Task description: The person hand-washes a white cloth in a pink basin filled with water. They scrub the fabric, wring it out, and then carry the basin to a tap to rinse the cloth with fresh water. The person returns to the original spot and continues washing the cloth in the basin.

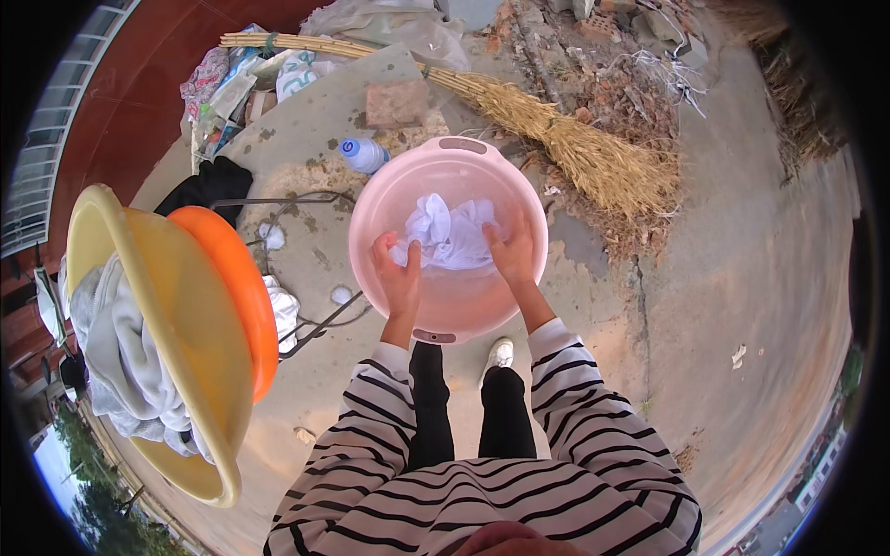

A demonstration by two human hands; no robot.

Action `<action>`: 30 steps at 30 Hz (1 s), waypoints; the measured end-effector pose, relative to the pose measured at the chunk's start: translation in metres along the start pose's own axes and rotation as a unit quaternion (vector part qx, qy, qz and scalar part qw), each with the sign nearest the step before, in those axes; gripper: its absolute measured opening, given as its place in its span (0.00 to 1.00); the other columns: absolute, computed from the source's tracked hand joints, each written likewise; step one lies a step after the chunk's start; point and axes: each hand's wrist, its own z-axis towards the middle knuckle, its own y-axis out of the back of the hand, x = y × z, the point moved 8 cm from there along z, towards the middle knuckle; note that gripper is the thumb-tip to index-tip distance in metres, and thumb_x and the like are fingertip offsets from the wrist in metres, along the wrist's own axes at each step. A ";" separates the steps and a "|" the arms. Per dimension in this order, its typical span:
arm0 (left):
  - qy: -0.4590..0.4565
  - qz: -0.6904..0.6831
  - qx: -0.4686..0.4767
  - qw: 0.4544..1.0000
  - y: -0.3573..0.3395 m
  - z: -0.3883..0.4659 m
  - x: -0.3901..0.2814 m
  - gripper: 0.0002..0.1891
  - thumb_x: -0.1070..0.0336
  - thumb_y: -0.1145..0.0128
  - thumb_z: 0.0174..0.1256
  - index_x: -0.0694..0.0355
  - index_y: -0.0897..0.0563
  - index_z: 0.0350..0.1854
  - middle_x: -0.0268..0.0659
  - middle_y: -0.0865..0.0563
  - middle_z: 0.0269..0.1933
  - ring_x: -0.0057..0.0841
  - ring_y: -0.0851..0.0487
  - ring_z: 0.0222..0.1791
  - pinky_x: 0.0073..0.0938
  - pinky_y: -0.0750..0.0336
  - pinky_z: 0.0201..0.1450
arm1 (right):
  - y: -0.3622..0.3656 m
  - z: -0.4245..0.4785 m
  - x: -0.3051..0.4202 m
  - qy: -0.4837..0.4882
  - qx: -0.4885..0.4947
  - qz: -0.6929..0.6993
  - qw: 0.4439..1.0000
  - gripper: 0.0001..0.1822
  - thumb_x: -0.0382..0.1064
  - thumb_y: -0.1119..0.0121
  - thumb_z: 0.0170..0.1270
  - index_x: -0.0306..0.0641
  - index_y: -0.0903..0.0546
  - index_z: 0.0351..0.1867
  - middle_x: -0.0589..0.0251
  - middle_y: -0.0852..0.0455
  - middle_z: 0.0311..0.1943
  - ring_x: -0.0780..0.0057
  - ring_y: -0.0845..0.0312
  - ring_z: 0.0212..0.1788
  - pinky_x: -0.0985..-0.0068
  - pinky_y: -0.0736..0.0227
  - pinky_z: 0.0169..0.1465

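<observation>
A round pink plastic basin (445,313) stands before me with wet white cloth (462,236) in it. Inside its left part is my left hand (400,271), thumb and fingers apart, at the left edge of the cloth; the fingertips are partly hidden, so a hold cannot be told. My right hand (512,254) is at the cloth's right end, thumb towards it, near the basin's right wall; whether it grips is unclear. To the left, a yellow basin (208,299) full of grey and white clothes (125,347) rests on an orange round seat or basin (261,313).
A blue-capped plastic bottle (365,155) is by the pink basin's upper left rim. Beyond lie a brick (397,104), a straw broom (591,156) and rubble (605,35). Black cloth (208,187), a metal stand (323,323) and white cloth (280,313) are at left.
</observation>
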 end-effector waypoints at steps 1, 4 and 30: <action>0.084 0.007 0.013 0.996 0.000 -0.002 0.028 0.27 0.49 0.39 0.66 0.63 0.27 0.60 0.43 0.26 0.62 0.36 0.28 0.61 0.33 0.34 0.64 | -0.011 0.004 0.008 0.016 -0.015 -0.051 0.998 0.35 0.45 0.36 0.60 0.40 0.32 0.69 0.45 0.26 0.62 0.50 0.27 0.61 0.61 0.27 0.60; 0.303 -0.063 0.075 0.948 -0.043 -0.012 0.076 0.36 0.38 0.47 0.69 0.60 0.33 0.70 0.44 0.31 0.70 0.38 0.33 0.70 0.36 0.37 0.70 | -0.056 0.008 -0.017 -0.028 0.000 -0.146 0.989 0.37 0.46 0.34 0.59 0.39 0.32 0.69 0.47 0.22 0.59 0.56 0.23 0.60 0.64 0.26 0.58; 0.273 -0.198 0.182 0.924 -0.040 0.009 0.147 0.33 0.52 0.39 0.64 0.68 0.31 0.66 0.43 0.21 0.58 0.31 0.21 0.54 0.31 0.25 0.53 | -0.042 0.033 0.017 0.040 0.093 -0.095 0.990 0.28 0.54 0.38 0.60 0.45 0.24 0.59 0.48 0.20 0.58 0.50 0.21 0.53 0.57 0.29 0.58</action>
